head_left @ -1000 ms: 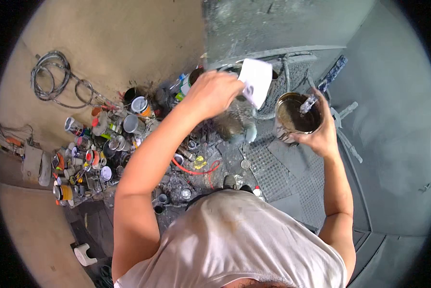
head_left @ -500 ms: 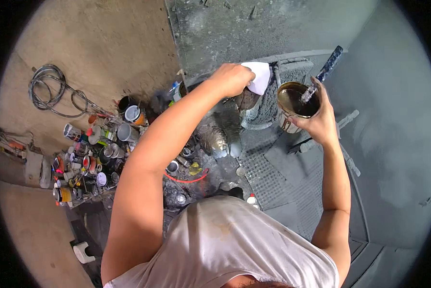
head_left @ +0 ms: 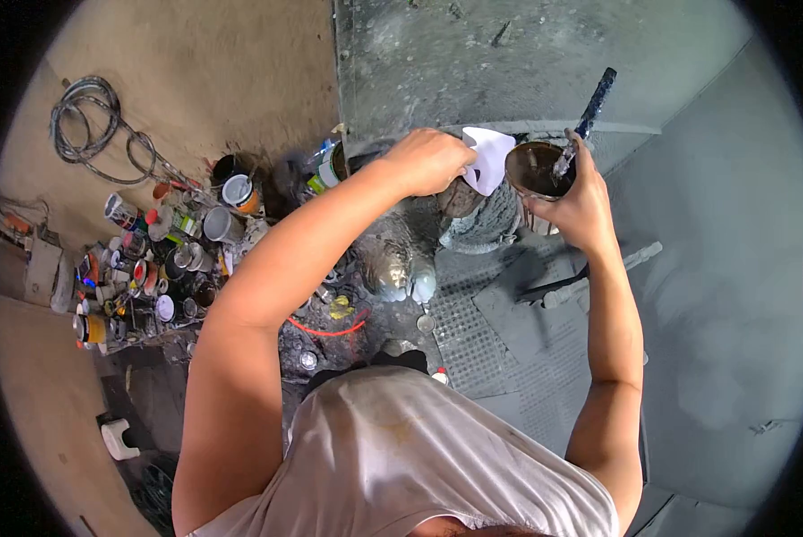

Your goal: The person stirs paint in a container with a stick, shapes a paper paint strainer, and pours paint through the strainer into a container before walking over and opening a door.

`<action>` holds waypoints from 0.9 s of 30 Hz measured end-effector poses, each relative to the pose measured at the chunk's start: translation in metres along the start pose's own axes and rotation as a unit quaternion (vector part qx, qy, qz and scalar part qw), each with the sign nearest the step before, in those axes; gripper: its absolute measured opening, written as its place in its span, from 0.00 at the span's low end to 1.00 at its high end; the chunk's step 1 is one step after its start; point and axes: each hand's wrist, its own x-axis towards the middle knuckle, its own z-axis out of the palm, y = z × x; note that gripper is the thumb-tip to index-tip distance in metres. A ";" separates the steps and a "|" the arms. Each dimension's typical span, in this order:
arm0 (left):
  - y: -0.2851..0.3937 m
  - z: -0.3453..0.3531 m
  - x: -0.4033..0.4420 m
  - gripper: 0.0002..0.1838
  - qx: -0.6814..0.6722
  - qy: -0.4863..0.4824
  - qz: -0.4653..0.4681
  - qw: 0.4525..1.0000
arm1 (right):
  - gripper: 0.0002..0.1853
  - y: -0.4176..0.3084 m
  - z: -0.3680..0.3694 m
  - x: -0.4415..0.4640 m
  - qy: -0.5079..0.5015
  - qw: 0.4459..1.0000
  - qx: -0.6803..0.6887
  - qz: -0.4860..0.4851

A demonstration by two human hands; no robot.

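Note:
My left hand (head_left: pixel 433 162) is closed on the edge of a white paper cone (head_left: pixel 486 161), shaped like a paint strainer. Close to its right, my right hand (head_left: pixel 588 202) grips an open paint can (head_left: pixel 529 165) round its side, the can's mouth tipped toward the cone. Dark residue coats the can's inside. A dark-handled stirring stick (head_left: pixel 597 103) leans out of the can past my right fingers, its lower end crusted with paint. Under the cone is a brown, rounded thing (head_left: pixel 460 199) beside a grey crusted bucket (head_left: pixel 482 228); whether the cone touches either is unclear.
Several paint cans and jars crowd the left, among them a white-lidded can (head_left: pixel 239 191). A coiled hose (head_left: pixel 84 125) lies at upper left. A red tube (head_left: pixel 325 331) and a small round lid (head_left: pixel 427 323) lie near my body. Grey panelling (head_left: pixel 715 268) stands at right.
The can and my right hand have moved left, closer to the paper cone. The can is tipped further toward it. My left hand still holds the cone, and the camera view has shifted.

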 end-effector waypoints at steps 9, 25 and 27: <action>0.008 0.013 -0.015 0.07 -0.018 0.062 -0.022 0.998 | 0.55 0.001 0.003 0.012 -0.021 0.998 -0.054 -0.039; 0.021 -0.006 -0.080 0.18 -0.047 0.106 -0.066 0.991 | 0.56 -0.012 -0.005 0.009 -0.034 0.991 -0.127 -0.008; 0.018 -0.006 -0.110 0.17 -0.046 0.106 -0.060 0.991 | 0.56 -0.018 -0.007 0.008 -0.036 0.990 -0.138 0.005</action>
